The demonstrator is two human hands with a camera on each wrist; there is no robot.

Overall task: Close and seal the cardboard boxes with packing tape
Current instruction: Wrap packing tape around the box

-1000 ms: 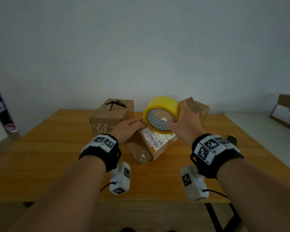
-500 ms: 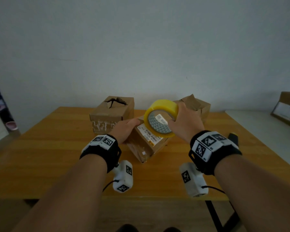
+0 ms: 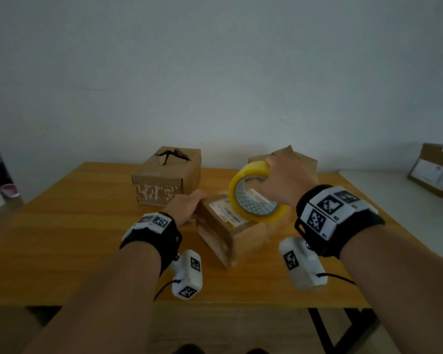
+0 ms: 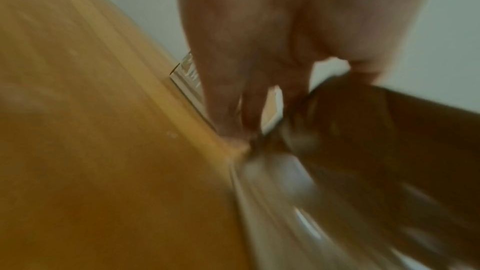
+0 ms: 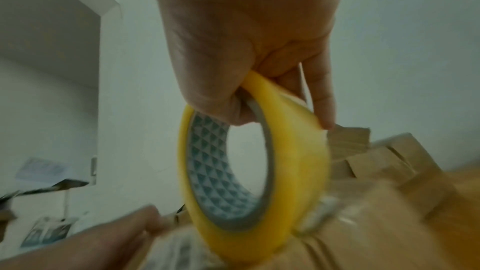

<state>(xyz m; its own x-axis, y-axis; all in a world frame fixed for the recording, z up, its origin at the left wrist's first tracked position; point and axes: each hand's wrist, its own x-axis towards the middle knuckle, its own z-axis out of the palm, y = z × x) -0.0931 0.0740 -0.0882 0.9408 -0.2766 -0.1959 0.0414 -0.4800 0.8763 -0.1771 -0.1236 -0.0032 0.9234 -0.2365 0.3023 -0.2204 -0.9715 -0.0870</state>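
Observation:
A small cardboard box (image 3: 215, 235) (image 5: 363, 233) with a white shipping label lies skewed on the wooden table (image 3: 74, 226). My left hand (image 3: 187, 205) (image 4: 246, 48) (image 5: 103, 239) rests on its top left edge, fingers fairly straight against the cardboard. My right hand (image 3: 287, 180) (image 5: 246, 28) grips a yellow packing tape roll (image 3: 256, 192) (image 5: 298, 161) by its upper rim, thumb inside the core. The roll stands on edge, its lower rim at the box's top right side. A shiny, crinkled strip shows under the roll in the right wrist view. The left wrist view is blurred.
A second cardboard box (image 3: 168, 175) with a torn top stands at the back left. A third box (image 3: 292, 155) with raised flaps sits behind my right hand. Far right, another box (image 3: 435, 169) lies on a white surface. The table's front edge is close to my wrists.
My right hand has lowered the tape roll and carried it right, down to the box's top. The box has turned and shifted slightly. My left hand has slid to its left edge.

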